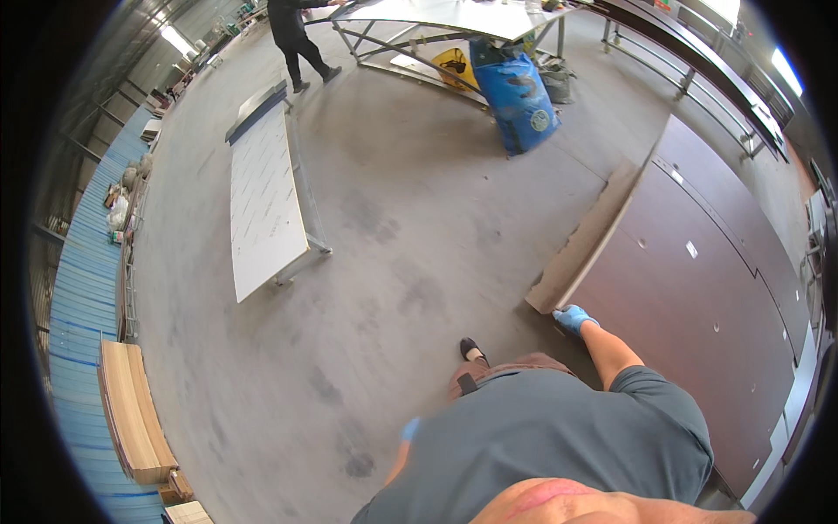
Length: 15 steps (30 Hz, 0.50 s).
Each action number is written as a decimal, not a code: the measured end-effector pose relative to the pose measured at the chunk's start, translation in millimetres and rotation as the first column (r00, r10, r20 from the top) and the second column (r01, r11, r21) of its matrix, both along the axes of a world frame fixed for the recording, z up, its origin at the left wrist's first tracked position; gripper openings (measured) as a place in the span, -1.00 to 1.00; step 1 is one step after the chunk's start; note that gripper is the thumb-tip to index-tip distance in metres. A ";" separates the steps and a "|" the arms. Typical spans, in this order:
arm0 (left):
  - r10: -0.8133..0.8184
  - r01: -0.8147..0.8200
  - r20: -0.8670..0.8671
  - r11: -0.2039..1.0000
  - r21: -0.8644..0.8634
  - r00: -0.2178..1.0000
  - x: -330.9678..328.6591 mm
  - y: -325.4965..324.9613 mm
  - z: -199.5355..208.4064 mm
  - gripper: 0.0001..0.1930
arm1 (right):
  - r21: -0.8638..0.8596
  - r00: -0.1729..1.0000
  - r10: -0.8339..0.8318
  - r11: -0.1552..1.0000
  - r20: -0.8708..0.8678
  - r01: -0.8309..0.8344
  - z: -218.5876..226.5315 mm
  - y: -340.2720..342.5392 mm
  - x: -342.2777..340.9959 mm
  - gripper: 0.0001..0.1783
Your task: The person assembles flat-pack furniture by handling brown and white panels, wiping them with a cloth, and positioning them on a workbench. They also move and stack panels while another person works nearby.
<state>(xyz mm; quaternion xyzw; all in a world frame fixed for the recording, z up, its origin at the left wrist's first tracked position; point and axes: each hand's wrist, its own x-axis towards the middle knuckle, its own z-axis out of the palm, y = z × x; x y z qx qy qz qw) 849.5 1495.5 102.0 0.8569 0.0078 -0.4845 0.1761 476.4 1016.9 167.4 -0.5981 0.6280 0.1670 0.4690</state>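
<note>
My right hand (573, 319), in a light blue glove, is at the near left corner of a large dark brown panel (668, 279). Its fingers are curled over the panel's edge. Below that edge runs a lighter, rough-edged brown sheet (587, 236). My left hand (410, 429), gloved in the same blue, hangs low by my left side. Only a small, blurred part of it shows beside my shirt, and its fingers cannot be made out.
A low rack bearing a long white panel (262, 205) stands to the left. Farther off are a white-topped worktable (436, 16), a blue sack (517, 100) and a yellow bucket (452, 67). A person in dark clothes (295, 39) stands by that table. Wood-coloured boards (135, 406) lie far left.
</note>
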 end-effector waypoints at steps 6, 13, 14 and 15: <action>0.070 -0.056 0.198 0.995 -0.078 0.978 217.3 -219.2 2.2 -0.30 | 0.027 0.991 -0.038 0.999 0.127 0.035 -21.6 -61.0 130.8 -0.32; 0.137 -0.050 0.147 0.874 -0.484 0.980 387.3 -473.0 -19.7 -0.41 | 0.235 0.956 -0.202 0.939 -0.211 0.250 -133.4 -187.1 173.9 -0.24; 0.088 -0.012 0.138 0.880 -0.476 0.987 403.3 -496.6 -18.5 -0.39 | 0.065 0.940 -0.190 0.974 -0.285 0.217 -146.5 -208.3 193.6 -0.45; 0.040 0.025 0.129 0.883 -0.468 0.991 417.6 -519.4 -16.2 -0.38 | 0.102 0.949 -0.229 0.962 -0.219 0.255 -150.5 -232.4 211.8 -0.46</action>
